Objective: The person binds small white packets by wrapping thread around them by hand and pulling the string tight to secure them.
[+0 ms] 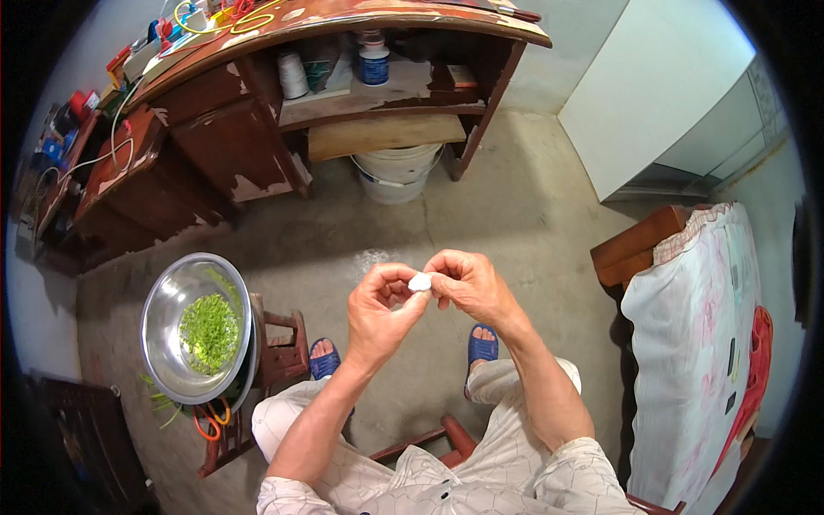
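Over my lap, a small white lump point(420, 282), perhaps dough, sits between my two hands. The thumb and fingers of my left hand point(383, 312) pinch it from the left. From the right, my right hand point(475, 290) grips its edge with thumb and forefinger. To the left of my knees, a wide stainless-steel bowl point(154, 335) contains finely chopped green vegetable point(209, 331). That bowl rests on something at a wooden stool point(286, 344), mostly hidden beneath it.
Orange scissor-like handles point(209, 418) and green stalks point(159, 402) stick out below the bowl. Ahead stands a worn wooden desk point(212, 141) with a white bucket point(399, 174) underneath. At right is a cloth-covered piece of furniture point(676, 322). Blue slippers point(481, 347) are on my feet.
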Demonstrator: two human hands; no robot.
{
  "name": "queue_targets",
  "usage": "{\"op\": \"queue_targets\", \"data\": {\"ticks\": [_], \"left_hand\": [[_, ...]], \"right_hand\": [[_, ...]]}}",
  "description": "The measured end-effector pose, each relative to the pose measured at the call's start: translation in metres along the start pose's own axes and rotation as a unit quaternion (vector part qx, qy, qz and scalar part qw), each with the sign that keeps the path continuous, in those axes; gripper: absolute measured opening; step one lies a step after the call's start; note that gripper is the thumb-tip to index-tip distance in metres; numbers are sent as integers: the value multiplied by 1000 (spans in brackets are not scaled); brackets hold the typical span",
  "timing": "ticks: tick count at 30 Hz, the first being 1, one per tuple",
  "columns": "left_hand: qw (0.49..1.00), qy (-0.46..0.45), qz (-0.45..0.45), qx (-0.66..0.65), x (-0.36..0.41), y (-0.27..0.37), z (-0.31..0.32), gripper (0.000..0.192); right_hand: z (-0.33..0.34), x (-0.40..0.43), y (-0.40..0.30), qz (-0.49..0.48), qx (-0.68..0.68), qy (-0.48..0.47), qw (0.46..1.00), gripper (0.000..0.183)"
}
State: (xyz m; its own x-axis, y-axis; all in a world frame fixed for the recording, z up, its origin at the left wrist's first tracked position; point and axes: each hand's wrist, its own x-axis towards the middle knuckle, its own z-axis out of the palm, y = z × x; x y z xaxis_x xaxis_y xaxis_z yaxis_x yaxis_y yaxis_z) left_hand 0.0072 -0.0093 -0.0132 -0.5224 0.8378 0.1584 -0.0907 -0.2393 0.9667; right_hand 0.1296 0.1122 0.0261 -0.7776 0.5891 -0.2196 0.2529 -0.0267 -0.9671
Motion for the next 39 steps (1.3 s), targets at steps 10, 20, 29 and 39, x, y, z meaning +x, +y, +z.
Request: {"op": "queue_targets", "data": {"ticks": [10, 20, 29, 39], "left_hand": [[997, 39, -25, 61, 4, 5, -2, 26], [979, 37, 2, 200, 7, 3, -6, 23], [957, 36, 22, 285, 6, 7, -4, 17], [962, -13, 34, 271, 3, 5, -3, 17]], "right_hand": [[4, 1, 10, -10, 0, -4, 1000, 15], [-1, -2, 10, -27, -73, 3, 997, 12], [1, -5, 6, -100, -139, -8, 985, 11], [0, -1, 5, -162, -157, 45, 973, 15]]}}
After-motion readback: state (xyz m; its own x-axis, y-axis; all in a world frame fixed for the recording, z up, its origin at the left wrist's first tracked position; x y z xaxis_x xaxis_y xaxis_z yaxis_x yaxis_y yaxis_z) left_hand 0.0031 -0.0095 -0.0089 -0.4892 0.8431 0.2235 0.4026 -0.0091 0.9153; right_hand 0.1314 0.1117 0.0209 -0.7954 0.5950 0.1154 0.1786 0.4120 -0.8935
